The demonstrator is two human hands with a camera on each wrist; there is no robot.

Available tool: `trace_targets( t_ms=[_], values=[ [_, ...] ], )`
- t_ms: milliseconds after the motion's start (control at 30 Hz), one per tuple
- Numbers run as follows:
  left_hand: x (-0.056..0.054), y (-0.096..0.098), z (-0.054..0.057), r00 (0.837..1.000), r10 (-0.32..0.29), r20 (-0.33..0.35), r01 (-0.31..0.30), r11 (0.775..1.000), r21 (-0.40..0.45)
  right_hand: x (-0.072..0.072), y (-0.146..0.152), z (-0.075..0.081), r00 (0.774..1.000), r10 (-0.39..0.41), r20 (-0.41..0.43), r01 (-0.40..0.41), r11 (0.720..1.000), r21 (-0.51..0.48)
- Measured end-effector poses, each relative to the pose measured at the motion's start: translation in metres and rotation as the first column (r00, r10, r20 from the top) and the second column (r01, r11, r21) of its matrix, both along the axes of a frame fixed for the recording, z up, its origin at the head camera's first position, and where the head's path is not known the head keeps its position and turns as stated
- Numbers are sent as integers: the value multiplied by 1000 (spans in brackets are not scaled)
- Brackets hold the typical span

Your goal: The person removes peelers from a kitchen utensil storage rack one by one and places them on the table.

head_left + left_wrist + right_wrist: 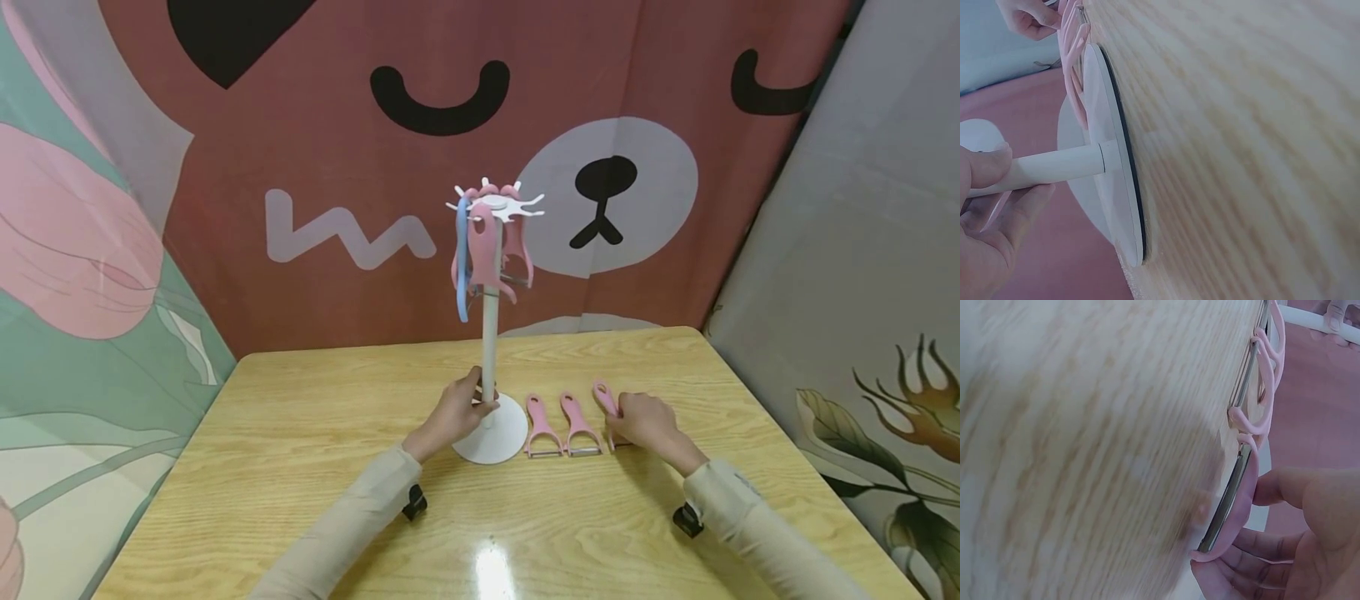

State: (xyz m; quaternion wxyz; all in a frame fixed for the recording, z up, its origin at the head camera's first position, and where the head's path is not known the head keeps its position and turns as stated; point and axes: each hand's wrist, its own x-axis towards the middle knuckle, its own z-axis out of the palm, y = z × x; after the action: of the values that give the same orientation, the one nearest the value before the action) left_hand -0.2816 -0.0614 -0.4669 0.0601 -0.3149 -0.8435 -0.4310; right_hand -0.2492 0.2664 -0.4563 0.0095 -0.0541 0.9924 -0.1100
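My left hand [453, 414] grips the pole of a white stand [490, 333] low down, just above its round base [480, 450]; in the left wrist view the thumb and fingers [988, 169] wrap that pole. To the right, my right hand [649, 421] holds a pink peeler [604, 398] at its head, the handle pointing to the back. The right wrist view has thumb and fingers on either side of that peeler's frame [1244, 506], its metal blade facing the table. Two more pink peelers, the left one [535, 417] and the middle one [573, 417], lie between base and right hand.
Several pink peelers [483, 250] and a blue one-edge-on utensil [462, 267] hang from the white hooks [528, 204] atop the stand. Beneath everything is a wood-grain table [322, 467]. A printed curtain [337, 167] stands right behind the table's back edge.
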Motion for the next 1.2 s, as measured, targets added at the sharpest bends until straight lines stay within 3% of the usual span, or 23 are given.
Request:
trace_targets(
  t_ms=[300, 600, 1200],
  values=[
    [-1, 0, -2, 1000, 5, -5, -5, 1000, -3, 0, -2, -5, 999, -7, 38, 7, 1000, 0],
    [-1, 0, -1, 1000, 7, -26, -7, 1000, -6, 1, -3, -7, 1000, 9, 22, -9, 1000, 11],
    [-1, 0, -2, 1000, 6, 5, -6, 1000, -11, 3, -7, -4, 999, -2, 32, 1, 1000, 17]
  ],
)
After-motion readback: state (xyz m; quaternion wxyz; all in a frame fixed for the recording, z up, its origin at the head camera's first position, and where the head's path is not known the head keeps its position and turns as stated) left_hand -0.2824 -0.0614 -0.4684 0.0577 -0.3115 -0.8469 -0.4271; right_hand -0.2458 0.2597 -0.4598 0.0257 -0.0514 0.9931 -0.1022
